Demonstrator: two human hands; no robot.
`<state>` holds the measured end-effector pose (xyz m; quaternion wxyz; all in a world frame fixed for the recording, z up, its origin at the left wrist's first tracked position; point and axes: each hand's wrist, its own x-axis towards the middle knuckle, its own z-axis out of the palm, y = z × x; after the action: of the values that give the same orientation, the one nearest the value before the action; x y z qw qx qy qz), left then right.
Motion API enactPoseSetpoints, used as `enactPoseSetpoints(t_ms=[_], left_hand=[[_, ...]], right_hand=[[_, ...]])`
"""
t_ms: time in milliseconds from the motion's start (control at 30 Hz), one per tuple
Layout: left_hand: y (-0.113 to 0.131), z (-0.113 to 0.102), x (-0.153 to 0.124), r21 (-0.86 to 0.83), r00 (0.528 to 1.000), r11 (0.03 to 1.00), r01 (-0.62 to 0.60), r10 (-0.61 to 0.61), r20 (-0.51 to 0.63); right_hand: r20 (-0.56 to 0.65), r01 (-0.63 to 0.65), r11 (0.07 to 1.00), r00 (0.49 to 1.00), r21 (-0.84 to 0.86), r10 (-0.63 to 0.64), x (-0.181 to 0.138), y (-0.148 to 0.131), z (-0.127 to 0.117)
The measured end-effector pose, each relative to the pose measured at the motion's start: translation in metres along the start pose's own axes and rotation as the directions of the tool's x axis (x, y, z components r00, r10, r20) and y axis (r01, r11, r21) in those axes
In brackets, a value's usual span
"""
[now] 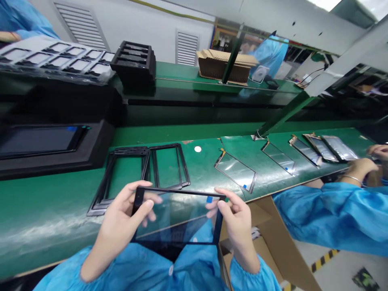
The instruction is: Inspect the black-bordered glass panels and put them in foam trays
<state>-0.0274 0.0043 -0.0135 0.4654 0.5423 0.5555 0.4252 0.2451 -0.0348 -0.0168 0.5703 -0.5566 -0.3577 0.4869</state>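
Between my two hands is a clear glass touch panel (178, 216) with a black border and a small blue tab at its upper right. My left hand (124, 218) grips its left end, thumb on the near face and fingers showing through behind. At the other end my right hand (235, 218) pinches the upper right corner. The panel is held tilted over the front edge of the green bench (54, 214). Just beyond it lie stacked black frames (103, 186) and another black frame (184, 165).
A black foam tray (91, 149) holding a dark screen (36, 139) sits left. Glass panels (238, 169) lie along the bench to the right, beside a co-worker's sleeve (333, 214). A cardboard box (273, 242) stands below right. A green post (281, 115) rises from the bench.
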Motion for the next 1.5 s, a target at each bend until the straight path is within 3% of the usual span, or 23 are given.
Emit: enactPoseSetpoints(t_ms=[67,100,167,233,333,467,567,667,733,800,867,933,1133,1500], left_hand=[[0.001,0.000,0.007,0.245,0.978,0.949,-0.199,0.207,-0.009],[0.003,0.001,0.010,0.363,0.947,0.879,-0.309,0.320,0.032],[0.010,0.005,0.017,0.490,0.861,0.714,-0.500,0.469,0.196],[0.016,0.010,0.023,0.468,0.778,0.621,-0.628,0.513,0.363],[0.021,0.014,0.028,0.386,0.717,0.609,-0.693,0.526,0.457],[0.024,0.015,0.026,0.380,0.714,0.609,-0.696,0.535,0.451],[0.028,0.019,0.022,0.396,0.741,0.643,-0.656,0.448,0.500],[0.031,0.027,0.019,0.321,0.769,0.777,-0.542,0.304,0.562],[0.031,0.031,0.017,0.242,0.825,0.901,-0.361,0.187,0.533],[0.029,0.032,0.015,0.114,0.888,0.988,-0.107,0.043,0.457],[0.027,0.031,0.013,-0.048,0.910,0.992,0.116,-0.087,0.406],[0.025,0.031,0.010,-0.172,0.911,0.957,0.235,-0.155,0.383],[0.020,0.031,0.003,-0.241,0.908,0.914,0.327,-0.234,0.348],[0.015,0.023,0.003,-0.147,0.901,0.944,0.294,-0.223,0.373]], right_hand=[[0.010,0.029,0.997,1.000,-0.071,-0.028,-0.002,-0.001,0.002],[0.019,0.044,0.994,0.999,-0.100,-0.043,-0.004,0.000,0.003],[0.035,0.066,0.988,0.998,-0.140,-0.061,-0.007,0.002,0.006],[0.041,0.067,0.984,0.997,-0.164,-0.061,-0.010,0.004,0.007],[0.042,0.046,0.983,0.998,-0.175,-0.039,-0.012,0.005,0.006],[0.064,0.016,0.992,0.998,-0.126,-0.007,-0.011,0.004,0.002],[0.110,0.007,0.995,0.994,-0.097,0.004,-0.008,0.002,0.006],[0.260,-0.012,0.998,0.965,-0.059,0.027,-0.003,0.000,0.015],[0.310,-0.067,0.998,0.949,0.012,0.060,0.000,-0.001,0.017],[0.257,-0.113,0.990,0.962,0.080,0.089,0.004,0.001,0.015],[0.170,-0.112,0.990,0.981,0.084,0.096,0.008,0.005,0.011],[0.111,-0.088,0.994,0.991,0.059,0.081,0.010,0.009,0.008],[0.108,-0.060,0.996,0.993,0.062,0.053,0.012,0.010,0.011],[0.166,-0.001,0.999,0.986,-0.050,0.009,0.011,-0.006,0.013]])
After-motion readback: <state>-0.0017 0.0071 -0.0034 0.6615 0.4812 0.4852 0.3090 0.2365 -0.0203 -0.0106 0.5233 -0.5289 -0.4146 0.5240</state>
